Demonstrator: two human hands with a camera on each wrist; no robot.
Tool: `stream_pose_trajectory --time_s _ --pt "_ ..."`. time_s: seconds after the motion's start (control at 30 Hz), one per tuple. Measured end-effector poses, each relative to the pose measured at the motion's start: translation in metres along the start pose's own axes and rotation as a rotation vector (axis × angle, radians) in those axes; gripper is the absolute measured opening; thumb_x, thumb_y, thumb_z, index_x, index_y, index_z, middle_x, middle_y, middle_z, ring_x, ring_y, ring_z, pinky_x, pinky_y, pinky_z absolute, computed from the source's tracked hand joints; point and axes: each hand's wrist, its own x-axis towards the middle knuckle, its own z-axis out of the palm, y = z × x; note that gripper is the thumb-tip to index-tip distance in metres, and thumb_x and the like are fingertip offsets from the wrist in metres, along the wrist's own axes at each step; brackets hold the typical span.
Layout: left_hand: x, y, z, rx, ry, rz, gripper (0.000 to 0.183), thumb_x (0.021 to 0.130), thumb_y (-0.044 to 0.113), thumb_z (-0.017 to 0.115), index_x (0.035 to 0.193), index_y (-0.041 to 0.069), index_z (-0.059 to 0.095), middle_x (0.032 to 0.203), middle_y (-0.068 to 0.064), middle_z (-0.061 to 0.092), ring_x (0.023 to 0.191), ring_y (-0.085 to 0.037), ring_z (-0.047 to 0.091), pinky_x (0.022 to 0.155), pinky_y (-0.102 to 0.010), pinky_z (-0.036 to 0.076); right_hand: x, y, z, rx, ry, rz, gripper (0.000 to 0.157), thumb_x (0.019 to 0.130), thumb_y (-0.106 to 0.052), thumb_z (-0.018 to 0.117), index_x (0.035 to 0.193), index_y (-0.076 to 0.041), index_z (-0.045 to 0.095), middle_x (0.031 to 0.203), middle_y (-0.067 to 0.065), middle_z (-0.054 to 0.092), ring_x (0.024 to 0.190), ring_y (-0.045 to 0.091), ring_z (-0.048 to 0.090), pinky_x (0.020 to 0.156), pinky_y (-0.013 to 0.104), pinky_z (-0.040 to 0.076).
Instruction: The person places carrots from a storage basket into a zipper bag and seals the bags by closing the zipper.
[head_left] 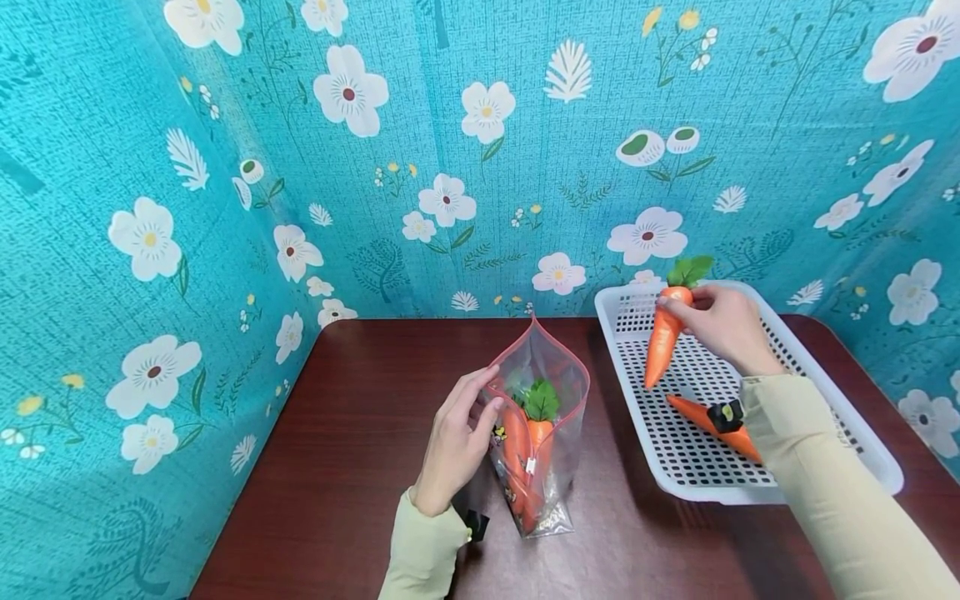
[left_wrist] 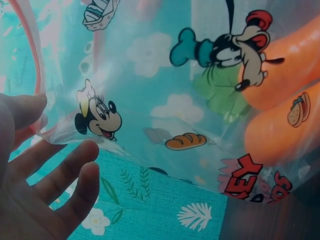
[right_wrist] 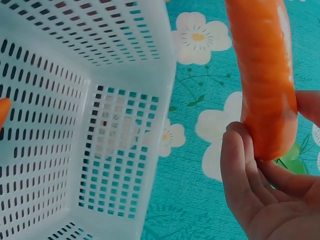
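Observation:
My right hand (head_left: 731,327) pinches a toy carrot (head_left: 663,337) near its green leafy top, holding it tip down over the white basket (head_left: 637,417). In the right wrist view the thumb and fingers grip the thick end of this carrot (right_wrist: 267,80). A clear zip bag (head_left: 566,467) with a red edge and cartoon prints stands with its mouth spread. Orange carrots (head_left: 538,437), one with a leafy top showing, are inside it. At the bag's left rim, my left hand (head_left: 453,442) pinches the edge between thumb and fingers, as the left wrist view also shows.
Another carrot (head_left: 697,414) lies in the basket, partly hidden by the right sleeve and the black wrist camera (head_left: 726,416). The basket stands on the right of the dark brown table (head_left: 360,467). A turquoise flowered cloth (head_left: 420,108) hangs behind and at the sides.

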Motion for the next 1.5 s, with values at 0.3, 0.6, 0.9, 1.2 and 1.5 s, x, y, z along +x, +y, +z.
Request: stream_pose_trajectory --time_s 0.3,0.6,0.9,1.2,1.5 --pt "0.000 0.000 0.000 0.000 -0.007 -0.002 0.042 0.090 0.024 0.053 0.131 0.016 0.046 0.121 0.002 0.052 0.076 -0.005 0.050 0.062 -0.018 0.047 -0.005 -0.016 -0.003 0.051 0.010 -0.061 0.074 0.075 -0.063 0.052 0.110 0.002 0.054 0.097 0.022 0.060 0.072 0.023 0.060 0.056 0.028 0.048" --pt "0.000 0.000 -0.001 -0.001 -0.005 0.006 0.043 0.090 0.023 0.052 0.131 0.015 0.045 0.120 0.000 0.053 0.076 -0.005 0.051 0.062 -0.017 0.046 -0.014 -0.037 -0.005 0.106 0.004 -0.070 0.076 0.074 -0.062 0.055 0.114 0.002 0.050 0.101 0.021 0.059 0.081 0.029 0.059 0.057 0.028 0.049" --pt "0.000 0.000 -0.001 -0.010 -0.008 0.017 0.044 0.090 0.022 0.053 0.133 0.015 0.044 0.121 -0.002 0.053 0.075 -0.005 0.050 0.062 -0.017 0.046 -0.021 -0.054 -0.004 0.138 0.055 -0.072 0.074 0.072 -0.060 0.059 0.111 0.001 0.047 0.101 0.019 0.059 0.084 0.028 0.058 0.058 0.029 0.049" --pt "-0.001 0.000 -0.002 -0.016 -0.010 0.012 0.044 0.090 0.022 0.053 0.132 0.015 0.044 0.120 -0.002 0.053 0.075 -0.006 0.050 0.061 -0.018 0.046 -0.026 -0.066 -0.002 0.164 0.074 -0.076 0.074 0.071 -0.060 0.061 0.112 -0.001 0.043 0.100 0.018 0.059 0.083 0.027 0.059 0.057 0.029 0.049" --pt "0.000 0.002 -0.001 -0.020 -0.017 0.001 0.044 0.090 0.022 0.053 0.132 0.015 0.044 0.120 -0.003 0.053 0.076 -0.005 0.051 0.061 -0.018 0.047 -0.030 -0.079 0.000 0.160 0.061 -0.096 0.071 0.071 -0.062 0.059 0.109 -0.004 0.045 0.098 0.013 0.059 0.086 0.023 0.056 0.061 0.031 0.046"
